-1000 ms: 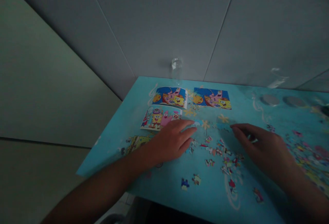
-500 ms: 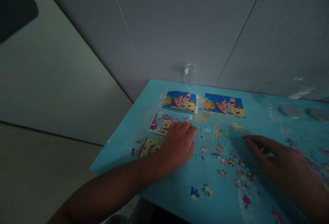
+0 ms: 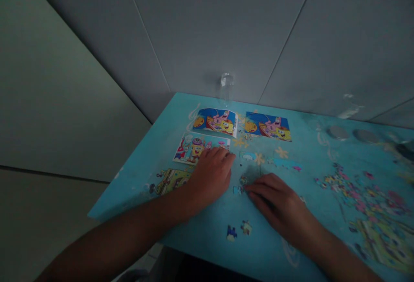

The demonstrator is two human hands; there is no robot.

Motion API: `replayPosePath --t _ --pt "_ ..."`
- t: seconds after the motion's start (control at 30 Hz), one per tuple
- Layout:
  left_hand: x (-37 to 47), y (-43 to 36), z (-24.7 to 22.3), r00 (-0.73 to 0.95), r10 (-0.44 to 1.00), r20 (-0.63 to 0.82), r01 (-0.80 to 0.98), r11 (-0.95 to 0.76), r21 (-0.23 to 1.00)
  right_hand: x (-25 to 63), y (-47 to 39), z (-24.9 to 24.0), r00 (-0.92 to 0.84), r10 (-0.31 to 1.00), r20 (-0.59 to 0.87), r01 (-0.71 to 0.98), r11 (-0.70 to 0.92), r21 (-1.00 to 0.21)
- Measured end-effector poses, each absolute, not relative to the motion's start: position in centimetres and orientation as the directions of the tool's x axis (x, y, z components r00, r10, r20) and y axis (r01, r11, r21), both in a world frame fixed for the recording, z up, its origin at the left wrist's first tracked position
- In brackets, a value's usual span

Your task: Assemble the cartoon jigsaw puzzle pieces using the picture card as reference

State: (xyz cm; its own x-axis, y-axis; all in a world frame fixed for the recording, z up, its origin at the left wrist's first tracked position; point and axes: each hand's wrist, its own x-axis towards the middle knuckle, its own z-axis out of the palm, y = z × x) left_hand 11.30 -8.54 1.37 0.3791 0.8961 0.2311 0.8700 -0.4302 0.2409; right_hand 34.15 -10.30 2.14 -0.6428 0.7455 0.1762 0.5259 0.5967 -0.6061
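Resting flat, fingers spread & empty, the left hand (image 3: 211, 174) lay on the cartoon picture card (image 3: 194, 147); right hand (image 3: 276, 202), palm down, covered loose cardboard jigsaw pieces (image 3: 238, 187) mid-table w/ fingertips, grip not discernible. Better: pinch one piece, lift clear.

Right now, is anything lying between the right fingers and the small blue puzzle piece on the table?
Nothing visible does. The right hand lies flat on the table, its fingertips right beside the blue puzzle piece; whether they touch is unclear.
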Motion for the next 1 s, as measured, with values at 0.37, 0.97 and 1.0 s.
replayPosePath --t 0.37,0.97,1.0 --pt "11.2 -8.4 1.5 0.388 0.893 0.229 0.857 -0.441 0.267 32.9 -10.7 1.9 -0.653 0.742 0.152 0.571 0.614 -0.545" --pt "11.1 -8.3 1.3 0.391 0.896 0.213 0.873 -0.434 0.222 33.9 -10.4 1.6 -0.374 0.927 -0.012 0.467 0.177 -0.867" --pt "11.1 -8.3 1.3 0.39 0.895 0.215 0.874 -0.434 0.22 34.0 -10.3 1.6 -0.327 0.944 -0.038 0.446 0.119 -0.887"
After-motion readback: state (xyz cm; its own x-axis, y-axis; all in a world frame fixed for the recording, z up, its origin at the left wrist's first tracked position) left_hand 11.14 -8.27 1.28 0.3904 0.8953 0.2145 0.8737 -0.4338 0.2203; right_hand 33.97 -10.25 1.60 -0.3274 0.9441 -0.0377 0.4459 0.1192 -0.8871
